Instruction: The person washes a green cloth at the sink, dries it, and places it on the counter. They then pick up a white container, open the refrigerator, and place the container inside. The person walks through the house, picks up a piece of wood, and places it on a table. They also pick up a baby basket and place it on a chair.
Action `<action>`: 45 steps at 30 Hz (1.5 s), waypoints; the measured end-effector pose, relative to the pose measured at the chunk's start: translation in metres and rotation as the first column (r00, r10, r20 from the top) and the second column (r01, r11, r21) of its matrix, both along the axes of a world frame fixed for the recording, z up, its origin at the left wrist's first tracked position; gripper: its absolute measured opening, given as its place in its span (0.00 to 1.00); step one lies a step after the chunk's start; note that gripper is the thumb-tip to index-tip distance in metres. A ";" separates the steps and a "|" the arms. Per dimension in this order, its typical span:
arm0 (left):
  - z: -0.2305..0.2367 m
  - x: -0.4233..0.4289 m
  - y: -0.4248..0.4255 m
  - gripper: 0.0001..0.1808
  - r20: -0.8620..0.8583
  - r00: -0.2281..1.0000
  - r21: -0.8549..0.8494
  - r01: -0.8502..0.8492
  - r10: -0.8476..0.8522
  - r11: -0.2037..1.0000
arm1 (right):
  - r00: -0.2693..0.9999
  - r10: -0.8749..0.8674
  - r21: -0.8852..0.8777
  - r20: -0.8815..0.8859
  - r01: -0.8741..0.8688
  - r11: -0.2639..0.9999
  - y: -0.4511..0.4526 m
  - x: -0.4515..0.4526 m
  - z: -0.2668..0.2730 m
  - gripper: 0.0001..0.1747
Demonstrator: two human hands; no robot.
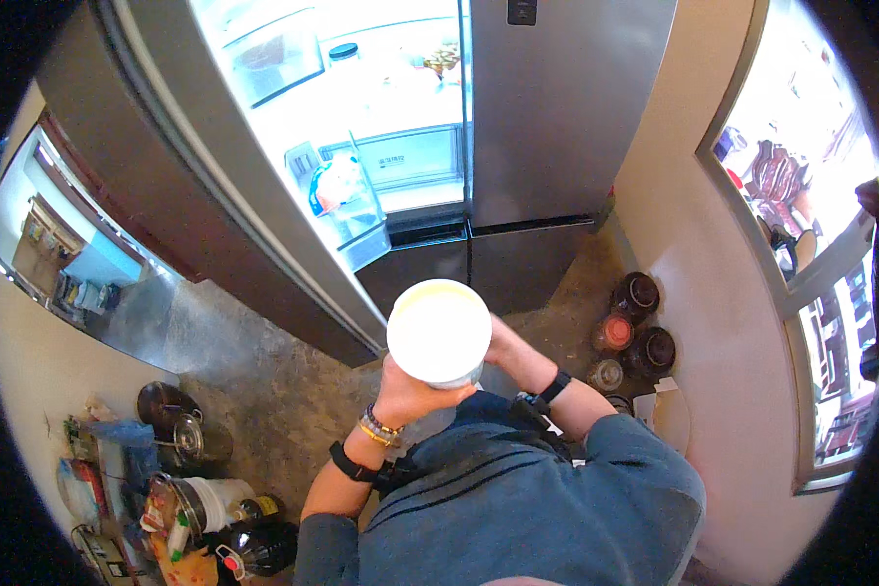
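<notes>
A round container with a white lid is held up between my two hands in front of my body. My left hand, with beads and a yellow bracelet at its wrist, grips its lower left side. On the right, my right hand holds the other side, its fingers mostly hidden by the container. Beyond them stands a grey refrigerator with its left door open. A black-lidded jar is on a bright shelf inside, and a bag lies in a clear door bin.
Several dark jars and a red-lidded jar stand on the floor by the right wall. At the lower left are a lidded metal pot, a white bucket and a dark bottle. A window is at right.
</notes>
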State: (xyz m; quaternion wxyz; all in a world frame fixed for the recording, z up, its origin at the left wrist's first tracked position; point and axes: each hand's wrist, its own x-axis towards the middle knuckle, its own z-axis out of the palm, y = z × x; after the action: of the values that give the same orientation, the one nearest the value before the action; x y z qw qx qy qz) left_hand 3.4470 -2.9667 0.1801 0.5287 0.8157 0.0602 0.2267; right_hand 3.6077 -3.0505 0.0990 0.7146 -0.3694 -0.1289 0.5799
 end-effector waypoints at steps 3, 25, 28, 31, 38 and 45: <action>0.016 0.022 0.003 0.41 0.064 0.996 -0.032 -0.055 0.057 0.998 | 0.971 -0.154 0.305 0.183 0.093 0.948 -0.007 0.021 0.033 0.27; 0.032 0.388 0.219 0.46 0.131 0.873 0.045 -0.478 0.469 0.877 | 0.311 -0.642 0.519 0.701 0.395 0.758 0.142 0.237 0.068 0.25; 0.025 0.429 0.232 0.49 -0.001 0.854 0.226 -0.507 0.521 0.832 | 0.332 -0.631 0.548 0.701 0.316 0.774 0.146 0.253 0.065 0.21; 0.016 0.454 0.240 0.49 0.041 0.869 0.158 -0.492 0.493 0.856 | 0.351 -0.616 0.553 0.705 0.271 0.787 0.150 0.262 0.062 0.20; 0.000 0.498 0.247 0.49 0.079 0.900 0.066 -0.435 0.430 0.898 | 0.351 -0.564 0.505 0.747 0.252 0.825 0.153 0.269 0.054 0.19; -0.001 0.535 0.248 0.52 0.091 0.913 0.051 -0.402 0.397 0.914 | 0.161 -0.624 0.586 0.764 0.230 0.777 0.149 0.281 0.060 0.20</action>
State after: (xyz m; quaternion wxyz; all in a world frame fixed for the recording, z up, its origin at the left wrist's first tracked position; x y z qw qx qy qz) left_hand 3.9823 -2.7183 0.1794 0.4447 0.7944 0.1971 0.3636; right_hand 3.8887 -2.9011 0.1593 0.6855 -0.5265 -0.5027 -0.0111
